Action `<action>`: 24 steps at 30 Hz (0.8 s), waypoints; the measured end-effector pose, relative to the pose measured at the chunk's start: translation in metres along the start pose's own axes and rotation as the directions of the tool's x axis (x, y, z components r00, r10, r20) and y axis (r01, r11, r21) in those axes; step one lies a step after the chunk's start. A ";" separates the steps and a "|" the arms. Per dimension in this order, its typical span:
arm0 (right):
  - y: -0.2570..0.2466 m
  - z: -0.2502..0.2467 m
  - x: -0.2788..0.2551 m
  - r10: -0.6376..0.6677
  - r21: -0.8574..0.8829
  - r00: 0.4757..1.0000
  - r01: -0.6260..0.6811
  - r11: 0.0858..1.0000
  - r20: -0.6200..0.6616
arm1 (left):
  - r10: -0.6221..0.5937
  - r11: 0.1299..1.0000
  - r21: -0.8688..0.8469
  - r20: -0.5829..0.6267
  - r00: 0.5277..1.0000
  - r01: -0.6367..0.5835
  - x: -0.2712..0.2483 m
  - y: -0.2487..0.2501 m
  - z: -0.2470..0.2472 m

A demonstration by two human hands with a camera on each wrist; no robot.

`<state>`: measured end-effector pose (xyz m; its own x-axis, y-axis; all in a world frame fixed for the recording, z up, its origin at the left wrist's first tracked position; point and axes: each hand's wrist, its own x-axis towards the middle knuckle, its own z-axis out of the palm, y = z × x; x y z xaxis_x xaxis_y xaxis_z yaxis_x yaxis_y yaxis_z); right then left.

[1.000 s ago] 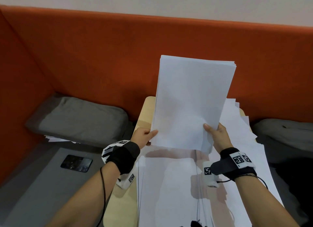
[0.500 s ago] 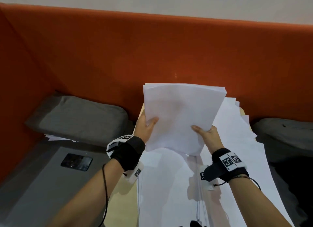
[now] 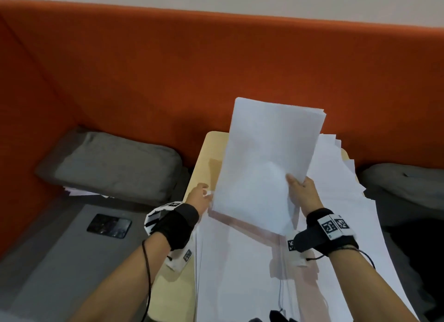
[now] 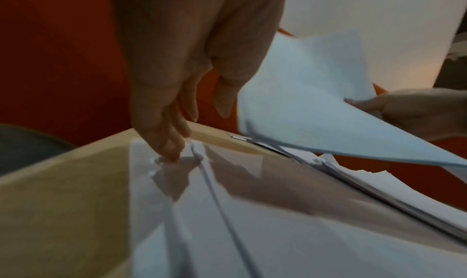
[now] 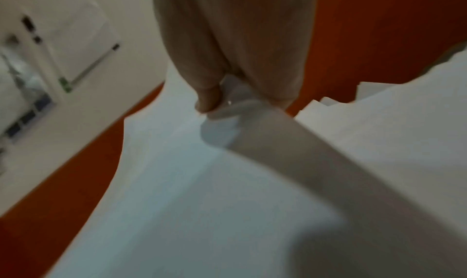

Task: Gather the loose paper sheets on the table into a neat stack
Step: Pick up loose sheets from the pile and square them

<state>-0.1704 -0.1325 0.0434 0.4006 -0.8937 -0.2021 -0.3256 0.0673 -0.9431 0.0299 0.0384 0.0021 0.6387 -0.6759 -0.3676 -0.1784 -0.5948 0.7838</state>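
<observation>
Orange booth walls back the pale bench [image 3: 204, 163]. My right hand [image 3: 303, 193] pinches the gathered stack [image 3: 269, 163], raised and tilted above it. My left hand [image 3: 198, 199], fingers fairly straight, touches the loose sheets [image 3: 240, 273] spread below. I judge the task partly done: many sheets remain fanned out.

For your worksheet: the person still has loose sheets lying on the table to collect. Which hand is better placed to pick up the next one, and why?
Left. The left hand holds nothing, its fingertips touching a loose sheet on the table. The right hand grips the raised stack.
</observation>
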 end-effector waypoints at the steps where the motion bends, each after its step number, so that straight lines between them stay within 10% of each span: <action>1: 0.007 -0.002 -0.001 0.052 -0.095 0.998 -0.048 0.994 0.035 | -0.058 0.998 0.023 0.009 0.998 0.057 0.001 -0.006 0.001; 10: 0.065 -0.003 -0.011 0.305 -0.385 0.932 -0.213 0.898 0.195 | -0.232 0.973 -0.001 0.028 0.972 0.232 -0.004 -0.015 0.008; 24: 0.075 -0.004 -0.007 0.310 -0.363 0.934 -0.230 0.903 0.180 | -0.056 0.962 0.270 0.038 0.998 0.044 -0.016 -0.011 0.012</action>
<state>-0.2010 -0.1227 -0.0251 0.4273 -0.7338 -0.5281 -0.6968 0.1049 -0.7095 0.0123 0.0510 -0.0069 0.6191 -0.6574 -0.4296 -0.3454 -0.7192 0.6029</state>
